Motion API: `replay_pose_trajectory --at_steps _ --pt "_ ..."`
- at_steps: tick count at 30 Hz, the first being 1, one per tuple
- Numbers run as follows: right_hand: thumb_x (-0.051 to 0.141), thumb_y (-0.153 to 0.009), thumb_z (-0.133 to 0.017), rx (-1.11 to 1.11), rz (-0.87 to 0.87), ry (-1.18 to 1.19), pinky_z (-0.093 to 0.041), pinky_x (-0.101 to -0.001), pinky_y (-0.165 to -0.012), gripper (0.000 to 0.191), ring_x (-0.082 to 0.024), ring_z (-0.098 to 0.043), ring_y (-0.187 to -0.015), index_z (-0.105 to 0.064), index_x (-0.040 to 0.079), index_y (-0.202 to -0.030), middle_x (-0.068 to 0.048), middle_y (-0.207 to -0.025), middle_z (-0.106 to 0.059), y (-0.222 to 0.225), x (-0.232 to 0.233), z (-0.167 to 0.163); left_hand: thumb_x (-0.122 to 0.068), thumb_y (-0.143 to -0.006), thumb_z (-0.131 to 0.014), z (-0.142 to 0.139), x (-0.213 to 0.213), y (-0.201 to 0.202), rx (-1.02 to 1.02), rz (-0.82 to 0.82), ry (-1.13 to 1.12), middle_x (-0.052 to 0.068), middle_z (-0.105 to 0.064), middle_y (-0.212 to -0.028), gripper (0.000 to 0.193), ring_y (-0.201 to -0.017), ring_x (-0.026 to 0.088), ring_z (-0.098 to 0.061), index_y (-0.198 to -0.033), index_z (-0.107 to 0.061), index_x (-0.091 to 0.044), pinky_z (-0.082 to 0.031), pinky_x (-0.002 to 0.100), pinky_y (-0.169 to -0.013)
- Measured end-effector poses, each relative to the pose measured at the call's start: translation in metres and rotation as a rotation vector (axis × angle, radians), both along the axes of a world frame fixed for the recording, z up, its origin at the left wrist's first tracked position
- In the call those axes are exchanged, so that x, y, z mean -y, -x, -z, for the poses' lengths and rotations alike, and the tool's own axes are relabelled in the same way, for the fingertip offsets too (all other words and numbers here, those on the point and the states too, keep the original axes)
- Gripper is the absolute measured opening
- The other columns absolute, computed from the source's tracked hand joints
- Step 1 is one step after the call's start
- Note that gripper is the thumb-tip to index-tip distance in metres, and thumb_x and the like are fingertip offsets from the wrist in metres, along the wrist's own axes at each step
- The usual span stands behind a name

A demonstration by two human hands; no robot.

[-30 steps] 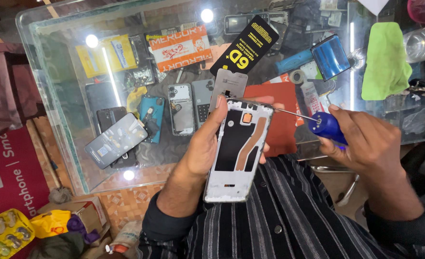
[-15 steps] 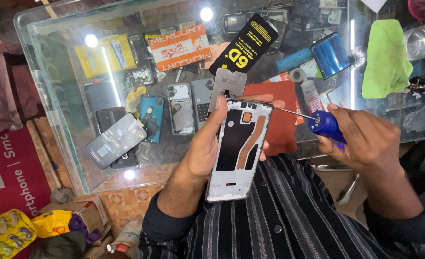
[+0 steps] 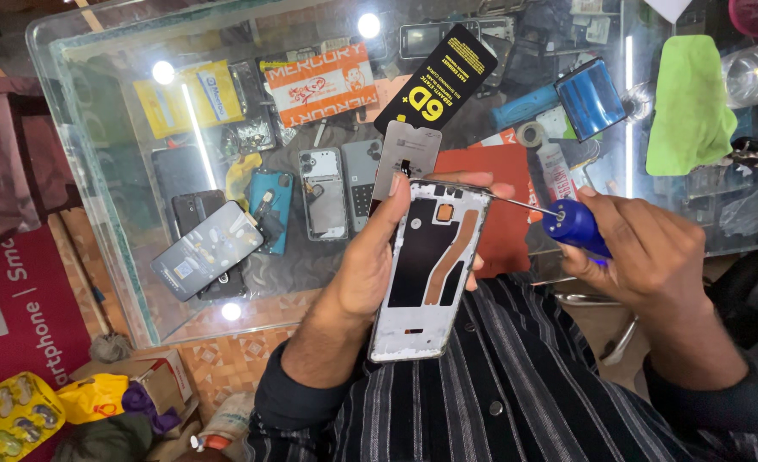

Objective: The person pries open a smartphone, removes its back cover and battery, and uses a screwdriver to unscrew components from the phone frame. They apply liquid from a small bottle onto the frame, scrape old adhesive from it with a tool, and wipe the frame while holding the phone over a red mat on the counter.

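Our left hand (image 3: 370, 265) grips a white phone frame (image 3: 430, 269), thumb across its top edge & fingers behind, holding it upright-ish over our lap, just in front of the glass bench (image 3: 122, 257). Our right hand (image 3: 644, 257) is clenched round a blue-handled screwdriver (image 3: 577, 227); its thin shaft runs left & the tip meets the frame's top right corner. Frame's inside faces us: dark cutout w/ a copper-coloured strip down the middle.

On the bench behind the frame: a red mat (image 3: 498, 197), a black card packet (image 3: 437, 79) leaning above it, 2 opened phone backs (image 3: 323, 192) side by side, a teal phone (image 3: 269, 201) left of those, and a dark phone (image 3: 206, 250) lying tilted nr the front-left corner. Far right: a green cloth (image 3: 691, 103) & a small blue box (image 3: 591, 98). Our striped shirt (image 3: 498, 402) fills the bottom.
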State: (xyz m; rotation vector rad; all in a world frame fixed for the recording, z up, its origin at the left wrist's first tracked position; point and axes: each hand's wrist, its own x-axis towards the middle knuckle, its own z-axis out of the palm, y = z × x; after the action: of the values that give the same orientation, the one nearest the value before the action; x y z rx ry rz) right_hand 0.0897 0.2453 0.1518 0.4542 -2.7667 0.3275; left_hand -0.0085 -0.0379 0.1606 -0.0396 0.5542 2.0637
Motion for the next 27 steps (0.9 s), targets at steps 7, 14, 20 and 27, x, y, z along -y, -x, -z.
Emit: replay_pose_trajectory --at_steps 7,14,20,27 --pt "0.041 -0.099 -0.071 0.008 0.008 0.020 -0.055 -0.0389 -0.067 0.052 -0.031 -0.068 -0.076 -0.067 -0.005 -0.123 -0.015 -0.096 -0.068 -0.0006 0.0001 0.0011 -0.055 -0.114 -0.026 0.0005 0.0011 0.0004 0.009 -0.002 -0.029 0.023 -0.054 -0.155 0.077 -0.097 0.023 -0.071 -0.161 -0.038 0.005 -0.062 0.038 -0.083" --pt "0.040 -0.097 -0.071 0.025 0.001 0.021 -0.055 -0.0413 -0.065 0.053 -0.032 -0.068 -0.075 -0.068 -0.005 -0.122 -0.017 -0.093 -0.068 -0.0021 -0.0003 0.0060 -0.055 -0.115 -0.026 0.0010 -0.0007 -0.0020 -0.012 0.013 0.006 0.024 -0.052 -0.155 0.077 -0.097 0.023 -0.070 -0.161 -0.037 0.005 -0.061 0.039 -0.085" --pt "0.037 -0.098 -0.071 0.018 -0.015 0.034 -0.056 -0.0406 -0.068 0.051 -0.033 -0.070 -0.081 -0.066 -0.005 -0.126 -0.017 -0.097 -0.068 -0.0018 0.0012 0.0080 -0.055 -0.115 -0.027 0.0011 -0.0020 -0.0029 -0.028 0.010 -0.010 0.023 -0.053 -0.155 0.077 -0.097 0.023 -0.070 -0.161 -0.038 0.005 -0.061 0.039 -0.084" --pt "0.036 -0.097 -0.072 0.024 -0.030 0.062 -0.056 -0.0411 -0.066 0.051 -0.033 -0.070 -0.080 -0.066 -0.006 -0.126 -0.017 -0.095 -0.068 0.0002 0.0040 0.0058 -0.053 -0.115 -0.026 0.0030 -0.0044 -0.0046 -0.015 0.026 -0.027 0.022 -0.053 -0.154 0.074 -0.097 0.023 -0.069 -0.160 -0.038 0.004 -0.060 0.038 -0.085"
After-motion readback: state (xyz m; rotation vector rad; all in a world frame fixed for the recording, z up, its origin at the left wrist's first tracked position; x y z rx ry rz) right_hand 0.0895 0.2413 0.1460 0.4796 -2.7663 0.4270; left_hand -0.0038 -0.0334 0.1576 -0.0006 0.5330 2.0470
